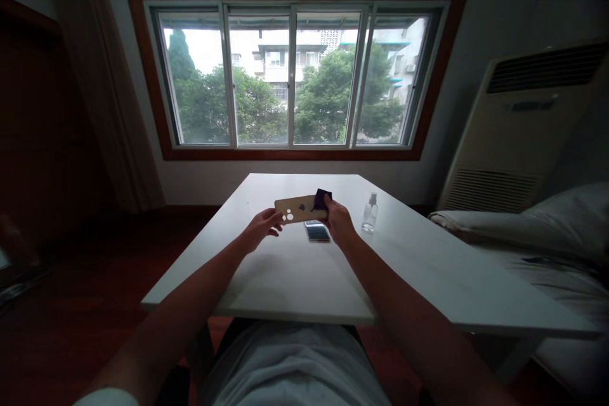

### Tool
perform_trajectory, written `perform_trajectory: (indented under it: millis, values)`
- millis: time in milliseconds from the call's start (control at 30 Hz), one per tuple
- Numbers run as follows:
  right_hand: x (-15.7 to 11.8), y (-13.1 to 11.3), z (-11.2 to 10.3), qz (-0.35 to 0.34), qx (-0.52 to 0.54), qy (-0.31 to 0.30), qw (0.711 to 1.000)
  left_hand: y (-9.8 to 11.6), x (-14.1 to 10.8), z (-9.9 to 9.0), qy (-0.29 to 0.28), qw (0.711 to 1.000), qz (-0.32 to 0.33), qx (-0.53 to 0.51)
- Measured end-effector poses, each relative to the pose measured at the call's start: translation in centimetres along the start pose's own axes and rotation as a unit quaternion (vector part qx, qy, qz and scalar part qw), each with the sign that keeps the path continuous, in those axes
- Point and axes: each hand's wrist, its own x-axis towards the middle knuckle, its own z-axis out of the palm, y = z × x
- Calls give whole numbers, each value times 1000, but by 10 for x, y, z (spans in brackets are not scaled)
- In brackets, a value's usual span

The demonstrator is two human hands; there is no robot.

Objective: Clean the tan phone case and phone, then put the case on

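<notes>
Above the white table I hold a beige phone case (308,210) lengthwise between both hands, its camera cutouts toward the left. My left hand (261,228) pinches the cutout end with thumb and fingers. At the other end, my right hand (339,219) is closed on a small dark purple cloth (323,198), which lies against the case's upper right corner. Below the case a phone (317,231) rests on the table, partly covered by the case in this view. To the right of my right hand stands a clear spray bottle (370,212), upright.
The white table (285,285) reaches from my lap toward the wall under a window (292,76). A bed or couch with pale covers (514,235) lies to the right, beside a floor-standing air conditioner (518,133). A curtain (111,95) hangs at the left.
</notes>
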Motion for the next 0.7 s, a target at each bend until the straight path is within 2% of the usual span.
perform_trajectory:
  millis: [133,233,400,500,533,600,667,700]
  values:
    - [2,5,4,2,-8,25,1000,0,-3,3,-25,999,-14,18]
    - [2,7,1,-9,-24,71,997,0,-2,3,-2,1000,-14,14]
    - [6,-2,-16,-72,-57,161,983,-1,1,1,28,999,-18,-22]
    - [2,-11,-18,-122,-95,168,974,-1,1,2,20,999,-23,-34]
    - [-2,-13,-15,-148,-121,153,970,-2,1,2,16,999,-23,-36]
    - [-14,-15,-3,-210,-196,83,954,-2,1,4,7,999,-24,-40]
    - [-29,-13,10,-218,-241,-45,945,-3,0,4,-1,999,-23,-43]
    - [-35,-11,16,-213,-257,-135,933,-4,0,3,-4,999,-21,-44]
